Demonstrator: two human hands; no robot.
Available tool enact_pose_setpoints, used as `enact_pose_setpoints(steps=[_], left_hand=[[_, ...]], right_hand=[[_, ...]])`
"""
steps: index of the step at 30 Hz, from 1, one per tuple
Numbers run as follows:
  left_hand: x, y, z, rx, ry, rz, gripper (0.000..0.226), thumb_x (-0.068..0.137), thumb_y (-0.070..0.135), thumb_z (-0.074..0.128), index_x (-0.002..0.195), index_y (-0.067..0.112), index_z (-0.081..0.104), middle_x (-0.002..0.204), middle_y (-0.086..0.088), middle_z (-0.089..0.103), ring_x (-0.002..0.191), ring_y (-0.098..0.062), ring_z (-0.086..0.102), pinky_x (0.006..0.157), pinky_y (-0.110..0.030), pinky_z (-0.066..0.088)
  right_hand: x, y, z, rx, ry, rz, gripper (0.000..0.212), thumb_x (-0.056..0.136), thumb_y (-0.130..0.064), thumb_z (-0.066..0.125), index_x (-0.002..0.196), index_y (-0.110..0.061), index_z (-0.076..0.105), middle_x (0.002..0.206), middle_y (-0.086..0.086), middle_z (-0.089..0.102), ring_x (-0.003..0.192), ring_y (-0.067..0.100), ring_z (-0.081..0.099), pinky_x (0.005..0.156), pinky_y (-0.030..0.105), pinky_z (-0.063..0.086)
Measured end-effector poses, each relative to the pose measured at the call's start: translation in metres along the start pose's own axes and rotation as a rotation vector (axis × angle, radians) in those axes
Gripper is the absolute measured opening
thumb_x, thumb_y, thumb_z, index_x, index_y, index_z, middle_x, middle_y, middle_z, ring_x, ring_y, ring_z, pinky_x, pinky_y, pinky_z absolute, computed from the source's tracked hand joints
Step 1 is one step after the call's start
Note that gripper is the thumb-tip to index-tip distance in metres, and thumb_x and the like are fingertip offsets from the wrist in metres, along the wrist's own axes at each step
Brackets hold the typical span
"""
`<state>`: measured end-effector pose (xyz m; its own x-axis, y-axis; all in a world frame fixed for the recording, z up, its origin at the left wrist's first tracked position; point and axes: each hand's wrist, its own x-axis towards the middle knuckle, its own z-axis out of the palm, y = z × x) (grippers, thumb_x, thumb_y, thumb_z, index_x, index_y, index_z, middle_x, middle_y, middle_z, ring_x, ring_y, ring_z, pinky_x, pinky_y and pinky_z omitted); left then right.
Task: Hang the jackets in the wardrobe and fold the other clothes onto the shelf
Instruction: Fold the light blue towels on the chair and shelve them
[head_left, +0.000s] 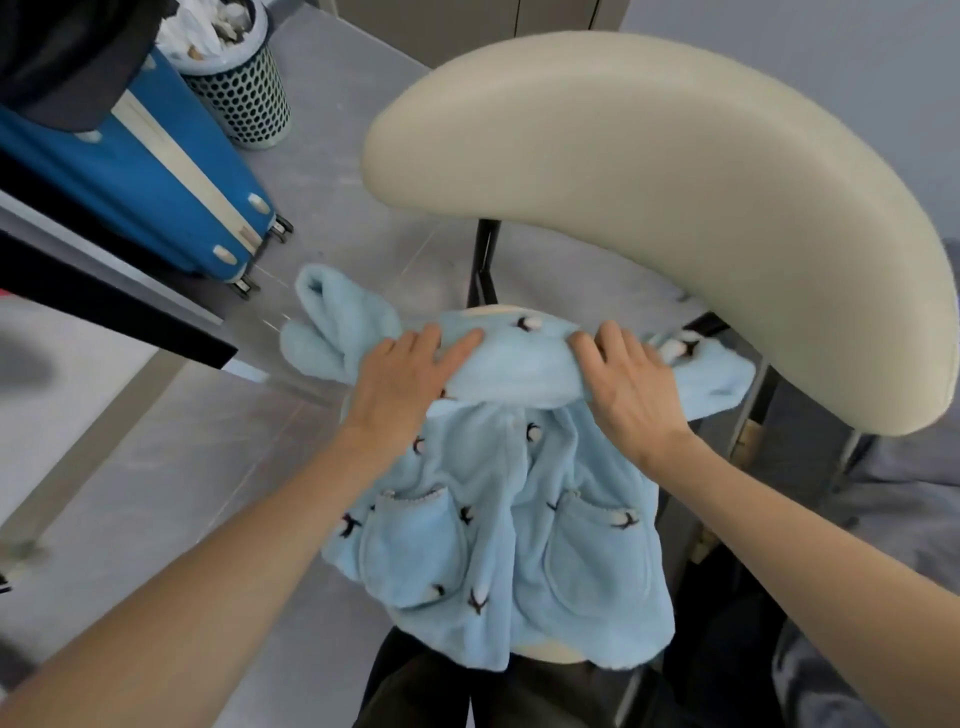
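Currently: left fingers (452, 345) lie straight and spread, pressing flat on the folded-over collar end of the blue fleece jacket (498, 493). The thumb is tucked under the fold, so I can't tell if it pinches. Right fingers (605, 343) are bent over the same fold with the tips buried in fleece, gripping it. Left hand (405, 379) and right hand (631, 387) sit side by side, apart, both palms down, forearms bare.

Jacket lies front-up on the chair seat (545, 656), hem toward the camera and hanging over the near edge. It covers nearly all of the seat; only a cream sliver shows. Pockets: 2, one (415, 551) on each side (597, 556). Sleeves: 2, one (332, 322) spilling off the left, one (711, 379) partly behind the right hand. The small dark-and-white prints are too small to identify.

Chair backrest (649, 182): 1, cream, curved, blocking the view beyond it. The legs are mostly hidden.

Far left:
- 1 blue suitcase (130, 192), cut off by the frame, two wheel sets visible.
- 1 dark garment (62, 62) on top of the suitcase.
- 1 perforated bin (244, 98) behind the suitcase, lined and full.
- 1 dark bar (104, 312) crossing in front, blurred, unidentifiable.

Grey floor (182, 467). Grey bedding (893, 499) at the right edge, cropped.
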<state>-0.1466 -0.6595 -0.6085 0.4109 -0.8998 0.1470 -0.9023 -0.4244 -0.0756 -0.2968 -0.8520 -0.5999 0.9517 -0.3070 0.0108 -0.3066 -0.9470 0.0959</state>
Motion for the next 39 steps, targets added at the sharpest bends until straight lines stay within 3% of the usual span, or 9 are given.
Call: enact_pose_setpoints(steps=[5,11,15,18,20,22,26,31,39], left_hand=[[-0.072,0.034,0.021,-0.102,-0.448,-0.049,0.096,0.077,0.022,0.074,0.150,0.040,0.014,0.102,-0.005,0.052,0.073,-0.020,0.055,0.052,-0.031,0.044],[-0.086,0.026,0.016,-0.124,-0.292,-0.010,0.092,0.051,0.025,0.092,0.136,0.023,0.055,0.061,-0.002,0.054,0.038,-0.018,0.047,0.035,-0.022,0.030],[-0.079,0.019,0.016,-0.285,-0.628,0.035,0.080,0.090,0.050,0.057,0.153,0.037,0.010,0.100,0.002,0.064,0.084,-0.019,0.064,0.064,-0.027,0.041],[-0.060,0.020,0.006,-0.553,-0.628,-0.035,0.051,0.093,0.061,0.042,0.132,0.030,0.053,0.092,0.002,0.067,0.089,-0.019,0.062,0.074,-0.024,0.040],[-0.042,0.024,0.004,-0.610,-0.393,-0.116,0.038,0.099,0.046,0.039,0.098,0.020,0.066,0.082,0.002,0.060,0.087,-0.021,0.059,0.083,-0.031,0.041],[-0.028,0.030,0.012,-0.505,-0.241,-0.211,0.031,0.102,0.031,0.038,0.116,0.019,0.062,0.104,0.000,0.057,0.106,-0.022,0.051,0.094,-0.036,0.033],[-0.014,0.049,0.040,-0.388,-0.386,-0.364,0.052,0.103,0.035,0.031,0.153,0.029,0.018,0.158,0.001,0.018,0.145,-0.024,0.012,0.116,-0.052,0.003],[-0.036,0.067,0.080,-0.343,-0.448,-0.484,0.055,0.097,0.054,0.022,0.150,0.047,0.011,0.163,0.006,-0.002,0.146,-0.041,-0.009,0.105,-0.072,-0.011],[-0.055,0.066,0.094,-0.351,-0.432,-0.599,0.056,0.093,0.055,0.017,0.148,0.052,0.010,0.162,0.008,-0.006,0.145,-0.042,-0.011,0.108,-0.072,-0.005]], right_hand=[[-0.070,-0.016,0.036,0.022,-0.445,-0.006,0.061,0.080,-0.026,0.066,0.135,-0.022,0.040,0.117,0.003,0.048,0.099,0.024,0.054,0.072,0.032,0.044],[-0.093,-0.022,0.039,0.144,-0.389,0.115,0.051,0.083,-0.020,0.066,0.131,-0.023,0.049,0.106,0.000,0.052,0.083,0.023,0.058,0.047,0.028,0.029],[-0.086,-0.025,0.031,0.153,-0.591,0.179,0.057,0.086,-0.022,0.059,0.136,-0.028,0.033,0.108,-0.002,0.049,0.091,0.023,0.058,0.057,0.028,0.034],[-0.066,-0.025,0.022,0.190,-0.814,0.228,0.050,0.084,-0.044,0.062,0.123,-0.024,0.038,0.115,0.001,0.050,0.108,0.026,0.052,0.080,0.034,0.037],[-0.050,-0.028,0.014,0.235,-0.728,0.294,0.044,0.083,-0.053,0.059,0.112,-0.022,0.045,0.118,0.002,0.048,0.114,0.026,0.047,0.089,0.039,0.035],[-0.039,-0.037,0.014,0.330,-0.509,0.318,0.039,0.085,-0.047,0.057,0.115,-0.022,0.048,0.128,0.003,0.043,0.123,0.026,0.038,0.099,0.042,0.030],[-0.022,-0.064,0.030,0.581,-0.336,0.346,0.051,0.095,-0.034,0.042,0.144,-0.030,0.030,0.160,-0.003,0.011,0.146,0.022,0.004,0.117,0.053,0.002],[-0.038,-0.073,0.079,0.378,-0.411,0.373,0.058,0.095,-0.063,0.018,0.147,-0.055,-0.007,0.160,-0.017,-0.012,0.147,0.031,-0.015,0.111,0.065,-0.013],[-0.059,-0.043,0.106,0.242,-0.419,0.345,0.063,0.088,-0.072,0.003,0.146,-0.054,-0.013,0.160,-0.016,-0.015,0.148,0.029,-0.014,0.113,0.063,-0.012]])
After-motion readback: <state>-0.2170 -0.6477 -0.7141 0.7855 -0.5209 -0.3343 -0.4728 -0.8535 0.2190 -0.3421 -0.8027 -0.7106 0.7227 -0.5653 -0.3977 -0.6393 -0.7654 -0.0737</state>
